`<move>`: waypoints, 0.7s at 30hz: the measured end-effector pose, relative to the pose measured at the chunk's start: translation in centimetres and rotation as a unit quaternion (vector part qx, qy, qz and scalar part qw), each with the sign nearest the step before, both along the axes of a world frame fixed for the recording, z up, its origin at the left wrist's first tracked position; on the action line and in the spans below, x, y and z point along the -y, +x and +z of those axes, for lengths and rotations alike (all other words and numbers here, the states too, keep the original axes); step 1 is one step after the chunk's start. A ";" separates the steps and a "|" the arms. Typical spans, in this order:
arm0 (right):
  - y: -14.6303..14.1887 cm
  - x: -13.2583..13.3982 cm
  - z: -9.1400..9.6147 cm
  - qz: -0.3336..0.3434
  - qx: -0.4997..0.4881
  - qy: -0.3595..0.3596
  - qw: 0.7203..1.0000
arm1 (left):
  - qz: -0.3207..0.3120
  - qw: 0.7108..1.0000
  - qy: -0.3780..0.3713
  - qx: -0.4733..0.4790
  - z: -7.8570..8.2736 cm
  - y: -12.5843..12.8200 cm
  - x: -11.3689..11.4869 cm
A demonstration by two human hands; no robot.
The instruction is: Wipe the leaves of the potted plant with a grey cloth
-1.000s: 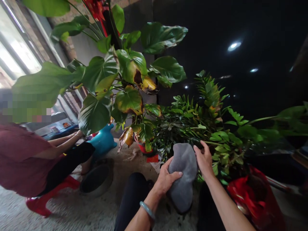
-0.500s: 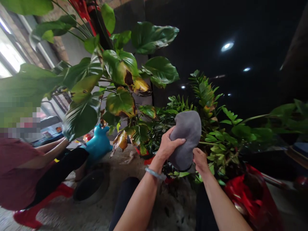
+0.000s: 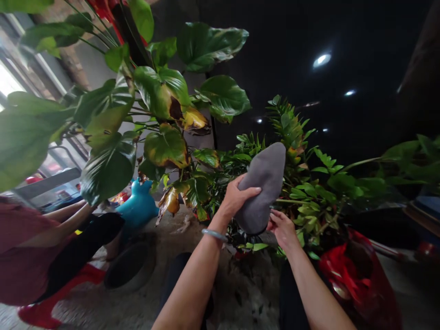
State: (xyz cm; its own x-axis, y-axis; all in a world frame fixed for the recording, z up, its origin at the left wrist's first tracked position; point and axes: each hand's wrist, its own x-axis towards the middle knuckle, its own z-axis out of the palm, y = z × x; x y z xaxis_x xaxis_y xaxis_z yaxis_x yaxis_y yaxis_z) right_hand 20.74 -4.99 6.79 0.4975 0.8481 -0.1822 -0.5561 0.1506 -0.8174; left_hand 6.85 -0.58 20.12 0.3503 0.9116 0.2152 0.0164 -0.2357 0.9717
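Observation:
My left hand [image 3: 237, 197] grips a grey, soft-looking piece shaped like a shoe sole [image 3: 263, 183], thumb across its near face and fingers hidden behind. The piece tilts, its narrower end up to the right, and a dark edge shows along its bottom. At its lower right edge is my right hand [image 3: 283, 230], fingertips drawn together close to the rim. Whatever they pinch, if anything, is too small to make out. A pale bangle [image 3: 215, 235] circles my left wrist.
Leafy potted plants [image 3: 309, 197] stand right behind my hands, and large drooping leaves [image 3: 165, 146] hang at left. A red bag [image 3: 364, 275] sits at right. A seated person [image 3: 27, 252] on a red stool [image 3: 51, 298], a dark basin [image 3: 127, 268] and a blue toy [image 3: 140, 204] are at left.
The grey piece has turned so its top end leans right and looks more pointed. My right hand has shifted slightly down and left, its fingers less tightly curled. The view has moved slightly.

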 end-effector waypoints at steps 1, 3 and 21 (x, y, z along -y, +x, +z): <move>0.0 0.0 0.1 0.003 -0.006 0.001 1.000 | 0.003 0.999 -0.001 -0.034 -0.8 0.2 -0.2; 0.2 -0.1 0.1 0.007 -0.018 0.000 1.000 | -0.019 0.993 -0.016 -0.114 -3.3 -0.2 0.4; 1.6 -0.3 -1.4 0.034 -0.047 0.007 0.998 | -0.123 0.966 -0.052 -0.223 -5.3 -2.3 1.9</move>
State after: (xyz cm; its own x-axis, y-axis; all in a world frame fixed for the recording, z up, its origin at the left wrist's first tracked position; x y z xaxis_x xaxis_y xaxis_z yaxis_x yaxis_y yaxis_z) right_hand 22.34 -4.65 5.39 0.4193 0.8824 -0.2134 -0.6400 0.1207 -0.7588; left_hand 4.55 -2.51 14.84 0.5951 0.7981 -0.0943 0.3940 -0.1874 0.8998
